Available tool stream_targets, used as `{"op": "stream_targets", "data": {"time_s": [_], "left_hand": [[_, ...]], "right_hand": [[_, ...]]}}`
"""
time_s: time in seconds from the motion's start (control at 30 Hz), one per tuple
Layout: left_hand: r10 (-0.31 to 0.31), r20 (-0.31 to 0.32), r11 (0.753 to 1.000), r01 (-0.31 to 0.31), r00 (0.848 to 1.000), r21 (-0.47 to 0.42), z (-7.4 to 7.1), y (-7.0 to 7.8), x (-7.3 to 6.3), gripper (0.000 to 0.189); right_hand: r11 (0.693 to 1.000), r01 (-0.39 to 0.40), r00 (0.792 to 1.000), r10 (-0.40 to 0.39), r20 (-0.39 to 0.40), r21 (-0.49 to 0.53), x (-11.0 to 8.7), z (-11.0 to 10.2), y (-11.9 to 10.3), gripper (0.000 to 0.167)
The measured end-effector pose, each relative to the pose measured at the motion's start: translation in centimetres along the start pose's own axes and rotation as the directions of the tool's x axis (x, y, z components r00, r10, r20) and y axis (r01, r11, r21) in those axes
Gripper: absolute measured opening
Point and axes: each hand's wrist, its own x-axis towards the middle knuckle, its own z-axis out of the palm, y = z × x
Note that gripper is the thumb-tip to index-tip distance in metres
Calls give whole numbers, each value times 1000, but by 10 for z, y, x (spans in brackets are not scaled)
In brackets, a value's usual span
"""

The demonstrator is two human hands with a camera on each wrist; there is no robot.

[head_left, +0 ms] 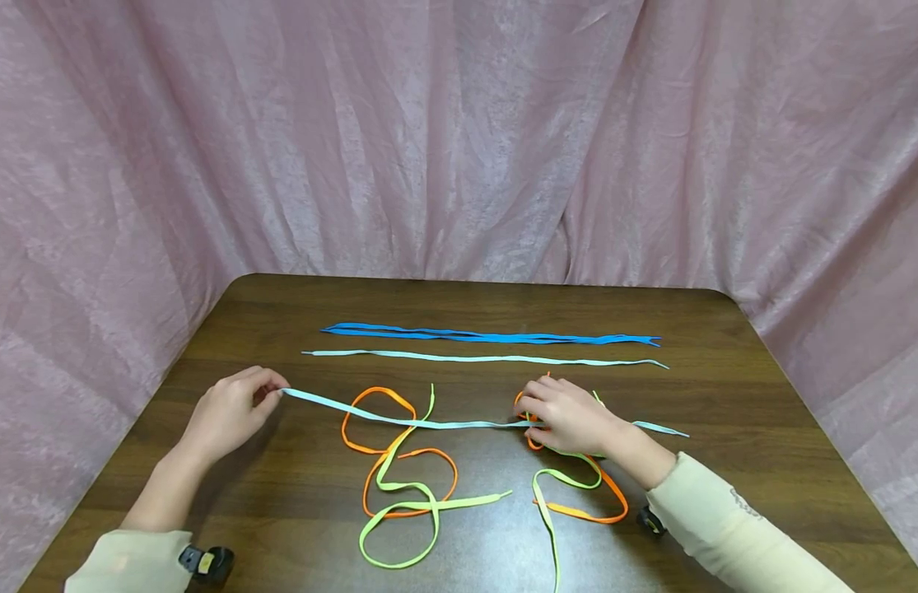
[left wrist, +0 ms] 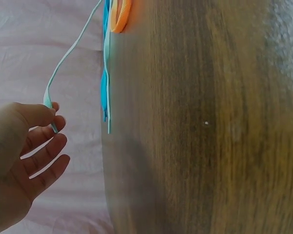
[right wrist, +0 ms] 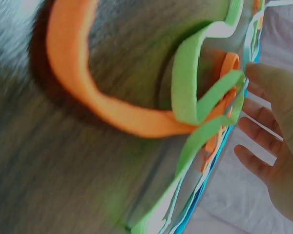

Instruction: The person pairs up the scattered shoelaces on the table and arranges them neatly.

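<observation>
A pale mint shoelace [head_left: 459, 425] stretches between the two hands across the near half of the table. My left hand [head_left: 230, 410] pinches its left end between thumb and forefinger; the left wrist view shows the tip of this held lace [left wrist: 48, 97] poking out past the thumb. Farther along, my right hand [head_left: 573, 413] pinches the same lace, its free right end [head_left: 662, 428] lying beyond the wrist. Under the lace, orange laces [head_left: 380, 389] and yellow-green laces [head_left: 399, 566] lie in loose loops, left and right. The right hand hides part of the right-hand pile.
Toward the back of the brown table [head_left: 725, 329], blue laces [head_left: 496, 337] lie straight side by side. Just in front of them is another pale mint lace [head_left: 473, 358], also laid straight. A pink curtain [head_left: 459, 148] hangs behind and around the table.
</observation>
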Motion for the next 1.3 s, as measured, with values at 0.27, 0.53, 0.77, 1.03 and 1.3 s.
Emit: {"op": "stream_targets", "data": {"time_s": [0.27, 0.53, 0.77, 1.03, 1.3], "left_hand": [[0, -21, 1000, 0, 1000, -2, 0, -2, -1, 13], [5, -46, 1000, -5, 999, 8, -1, -3, 0, 13], [-2, -44, 1000, 2, 999, 20, -3, -5, 1, 11], [-13, -51, 1000, 14, 999, 17, -4, -8, 2, 9], [-42, -58, 998, 45, 997, 44, -6, -11, 5, 8]], "right_hand": [[996, 18, 999, -21, -28, -93, 6, 6, -5, 16], [992, 12, 999, -18, -50, -127, 7, 5, -6, 13], [997, 6, 999, -9, -43, -70, 5, -11, -7, 11], [996, 11, 995, -20, -102, -85, 1, -31, -9, 11], [994, 9, 989, -24, -143, -105, -4, -50, -5, 11]]}}
